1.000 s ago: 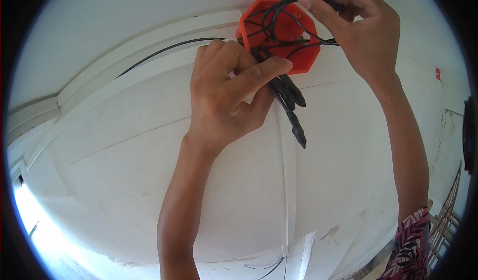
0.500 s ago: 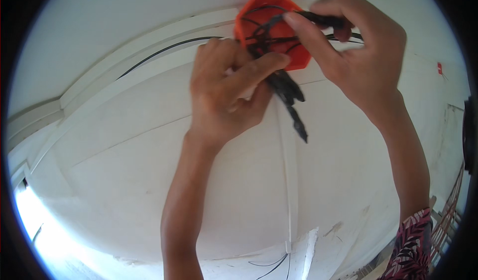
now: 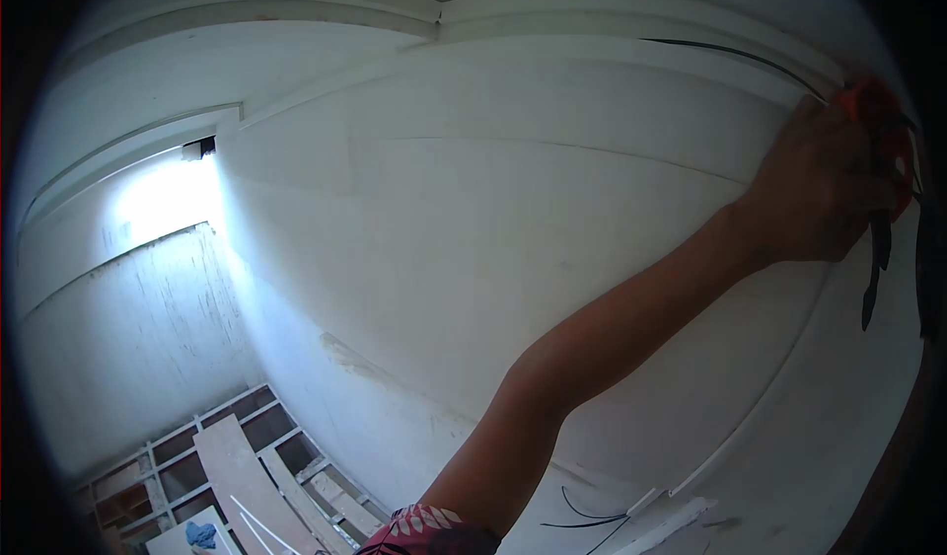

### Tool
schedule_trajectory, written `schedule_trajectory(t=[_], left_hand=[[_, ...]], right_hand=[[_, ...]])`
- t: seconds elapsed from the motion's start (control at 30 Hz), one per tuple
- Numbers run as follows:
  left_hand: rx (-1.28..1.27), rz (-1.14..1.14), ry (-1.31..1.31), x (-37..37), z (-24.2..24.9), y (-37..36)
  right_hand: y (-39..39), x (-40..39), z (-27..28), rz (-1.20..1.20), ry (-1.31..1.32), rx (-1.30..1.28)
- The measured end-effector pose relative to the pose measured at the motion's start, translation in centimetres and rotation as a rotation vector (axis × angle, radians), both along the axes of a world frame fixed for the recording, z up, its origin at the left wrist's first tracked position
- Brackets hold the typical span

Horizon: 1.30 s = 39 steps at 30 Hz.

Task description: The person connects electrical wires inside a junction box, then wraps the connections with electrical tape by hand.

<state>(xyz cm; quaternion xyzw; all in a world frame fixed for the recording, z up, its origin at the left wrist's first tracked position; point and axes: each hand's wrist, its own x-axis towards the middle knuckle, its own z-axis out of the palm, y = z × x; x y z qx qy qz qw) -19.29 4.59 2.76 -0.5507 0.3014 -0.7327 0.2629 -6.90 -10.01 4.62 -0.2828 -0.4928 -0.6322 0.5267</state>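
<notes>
My left hand [image 3: 819, 185] is at the right side of the view, its fingers closed round a bundle of black wires [image 3: 873, 284] whose taped ends hang below it. Directly behind and above the fingers is the orange junction box [image 3: 868, 96], partly hidden by the hand. A black cable [image 3: 740, 54] runs along the moulding to the box. I cannot see my right hand.
White mouldings [image 3: 335, 32] run along the ceiling edge. Bright light enters at an opening [image 3: 173, 195] on the left. Below are a metal grid with boards [image 3: 237, 456] and a blue cloth [image 3: 200, 535]. Loose black wires [image 3: 592, 522] protrude from the lower wall.
The view has swung left, so the box and my left hand now appear at the right edge. My right hand, earlier on a black wire at the box, has left the view.
</notes>
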Motion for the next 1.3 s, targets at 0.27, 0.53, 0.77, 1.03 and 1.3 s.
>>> schedule_trajectory(t=[0.27,0.53,0.77,1.03,1.3], left_hand=[[0.040,0.099,-0.009,-0.2,-0.3,-0.7],[-0.073,0.426,-0.212,0.9,-1.7,-1.1],[-0.072,0.445,-0.228,0.6,-1.6,-1.1],[-0.144,0.424,-0.200,0.8,-1.9,-1.1],[-0.130,0.387,-0.074,0.2,-1.4,-1.1]], right_hand=[[2.3,4.5,0.1,0.150,-0.097,-0.069],[0.6,2.3,-1.3,0.006,-0.057,0.064],[0.2,2.2,-1.0,-0.033,-0.113,0.045],[0.5,2.2,-1.0,-0.004,-0.095,0.027],[0.9,2.9,-1.2,0.156,-0.132,0.042]])
